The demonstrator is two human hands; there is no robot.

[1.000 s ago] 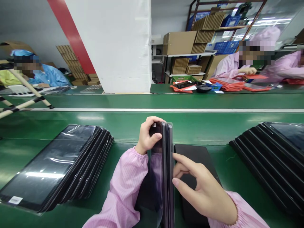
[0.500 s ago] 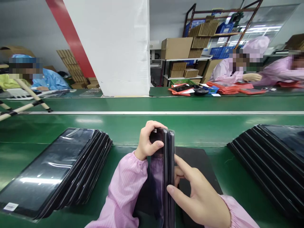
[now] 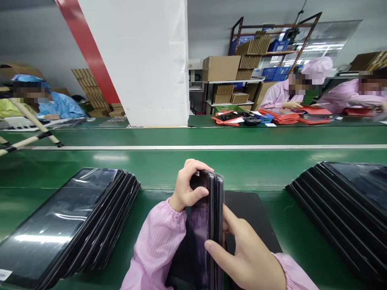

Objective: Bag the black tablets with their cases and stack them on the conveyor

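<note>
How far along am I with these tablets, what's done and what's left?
Can't tell which pile is finished. One fanned stack of tablets lies to the left, another stack to the right. In hand: left hand holds a tablet on edge over a black mat; right hand presses its side.

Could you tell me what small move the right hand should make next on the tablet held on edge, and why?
Probably press the right hand inward along the tablet. The left hand grips its top end, it stands on edge over the black mat, and the right thumb and fingers already pinch its thin side.
</note>
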